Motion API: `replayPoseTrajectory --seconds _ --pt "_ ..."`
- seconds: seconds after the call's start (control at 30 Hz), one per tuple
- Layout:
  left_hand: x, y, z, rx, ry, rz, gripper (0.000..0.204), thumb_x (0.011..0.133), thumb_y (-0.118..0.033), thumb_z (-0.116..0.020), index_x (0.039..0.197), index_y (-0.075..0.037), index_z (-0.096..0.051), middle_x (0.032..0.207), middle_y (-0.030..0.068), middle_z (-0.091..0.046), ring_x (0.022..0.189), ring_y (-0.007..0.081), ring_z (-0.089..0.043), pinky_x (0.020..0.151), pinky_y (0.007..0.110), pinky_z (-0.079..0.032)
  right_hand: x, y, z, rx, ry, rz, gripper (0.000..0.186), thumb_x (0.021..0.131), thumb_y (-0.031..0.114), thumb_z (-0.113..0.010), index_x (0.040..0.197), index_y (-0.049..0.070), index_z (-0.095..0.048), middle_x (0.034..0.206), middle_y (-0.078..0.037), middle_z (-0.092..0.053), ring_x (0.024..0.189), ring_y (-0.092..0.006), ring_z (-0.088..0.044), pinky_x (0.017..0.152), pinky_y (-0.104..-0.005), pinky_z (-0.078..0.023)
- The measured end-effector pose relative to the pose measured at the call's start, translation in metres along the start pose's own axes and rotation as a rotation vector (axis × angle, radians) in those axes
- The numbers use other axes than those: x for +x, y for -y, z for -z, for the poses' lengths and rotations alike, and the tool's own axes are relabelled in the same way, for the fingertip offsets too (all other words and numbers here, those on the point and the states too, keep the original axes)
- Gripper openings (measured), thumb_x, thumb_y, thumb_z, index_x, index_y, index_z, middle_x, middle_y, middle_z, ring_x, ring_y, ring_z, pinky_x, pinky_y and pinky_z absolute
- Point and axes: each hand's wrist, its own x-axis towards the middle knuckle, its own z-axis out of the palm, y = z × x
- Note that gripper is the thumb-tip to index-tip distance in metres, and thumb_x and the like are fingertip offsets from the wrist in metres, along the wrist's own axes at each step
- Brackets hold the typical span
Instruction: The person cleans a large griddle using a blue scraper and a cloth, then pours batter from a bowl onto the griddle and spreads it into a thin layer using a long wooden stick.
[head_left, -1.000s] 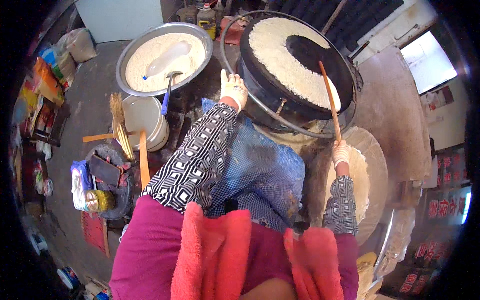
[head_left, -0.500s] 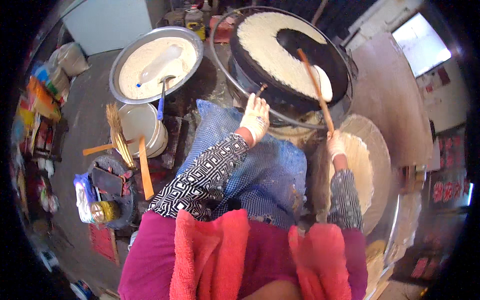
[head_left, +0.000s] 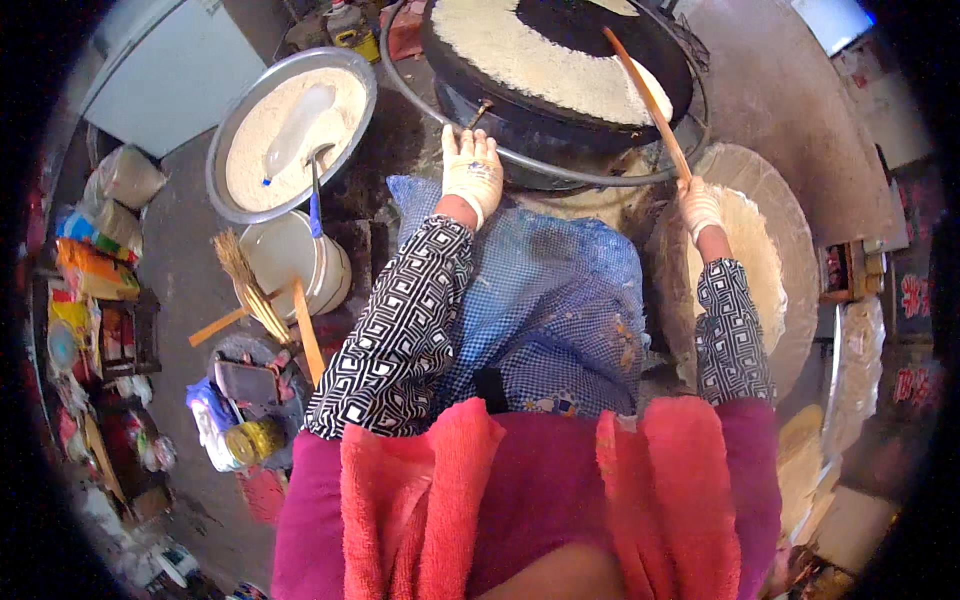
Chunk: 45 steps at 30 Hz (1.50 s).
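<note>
My right hand (head_left: 701, 207), in a pale glove, grips the lower end of a long wooden spreader (head_left: 648, 102). The spreader's blade lies across a round black griddle (head_left: 562, 32), against the thick end of a pale batter band (head_left: 540, 78). The band curves around the griddle and leaves dark surface at its middle. My left hand (head_left: 470, 175), also gloved, rests with fingers stretched out at the metal ring (head_left: 545, 174) around the griddle, close to a small brass-coloured fitting (head_left: 482, 108). Its fingertips partly hide the ring; nothing shows in that hand.
Left of the griddle stands a metal basin (head_left: 222, 170) of batter with a blue-handled ladle (head_left: 315, 200). Below it are a white bucket (head_left: 335, 275), a straw brush (head_left: 240, 270) and wooden sticks. A round tray (head_left: 800, 255) bearing a pale flat sheet (head_left: 745, 250) lies at my right.
The whole view has shifted, so the griddle sits higher in the picture. The spreader remains in my right hand, leaning more to the left at its top. My left hand remains by the ring.
</note>
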Motion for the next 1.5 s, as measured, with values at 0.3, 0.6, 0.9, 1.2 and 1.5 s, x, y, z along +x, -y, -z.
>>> replayPoseTrajectory --seconds 0.3,0.6,0.9,1.2,1.5 --pt "0.016 0.027 -0.002 -0.019 0.105 0.108 0.053 0.089 -0.033 -0.050 0.134 -0.004 -0.049 0.143 0.0122 -0.046 0.136 0.0264 -0.039 0.113 0.060 -0.009 0.000 0.014 0.006 -0.030 0.039 -0.027 0.035 0.095 0.039 -0.046 0.105 0.007 -0.054 0.099 -0.029 -0.063 0.097 -0.0474 -0.059 0.082 -0.0558 -0.046" --pt "0.025 0.042 0.026 0.021 0.160 0.158 0.065 0.075 -0.049 -0.066 0.122 -0.005 -0.059 0.126 0.0114 -0.058 0.126 0.0252 -0.045 0.110 0.061 -0.012 -0.006 0.024 0.018 -0.055 0.031 -0.005 0.035 0.096 0.040 -0.044 0.102 0.007 -0.053 0.093 -0.028 -0.064 0.090 -0.0471 -0.061 0.080 -0.0552 -0.047" --pt "-0.006 -0.062 0.016 -0.037 0.079 -0.104 0.050 0.094 -0.018 -0.032 0.137 0.006 -0.042 0.144 0.0212 -0.041 0.137 0.0362 -0.034 0.114 0.061 -0.006 0.001 0.025 0.014 -0.062 0.015 -0.003 0.033 0.094 0.037 -0.050 0.103 0.005 -0.055 0.097 -0.030 -0.063 0.090 -0.0488 -0.060 0.078 -0.0555 -0.048" --pt "-0.004 -0.031 0.017 -0.018 0.045 -0.062 0.047 0.093 -0.014 -0.034 0.136 0.003 -0.045 0.143 0.0186 -0.044 0.136 0.0324 -0.037 0.114 0.059 -0.007 0.007 0.011 -0.002 -0.095 -0.043 0.036 0.031 0.095 0.036 -0.049 0.105 0.007 -0.053 0.090 -0.027 -0.064 0.085 -0.0467 -0.062 0.073 -0.0545 -0.048" --pt "0.005 0.001 0.012 -0.007 0.137 0.047 0.045 0.093 -0.014 -0.035 0.134 0.001 -0.047 0.142 0.0178 -0.045 0.135 0.0315 -0.038 0.114 0.059 -0.010 0.010 -0.003 0.004 -0.192 0.049 0.003 0.036 0.095 0.042 -0.043 0.111 0.012 -0.053 0.101 -0.030 -0.063 0.095 -0.0481 -0.059 0.080 -0.0536 -0.047"
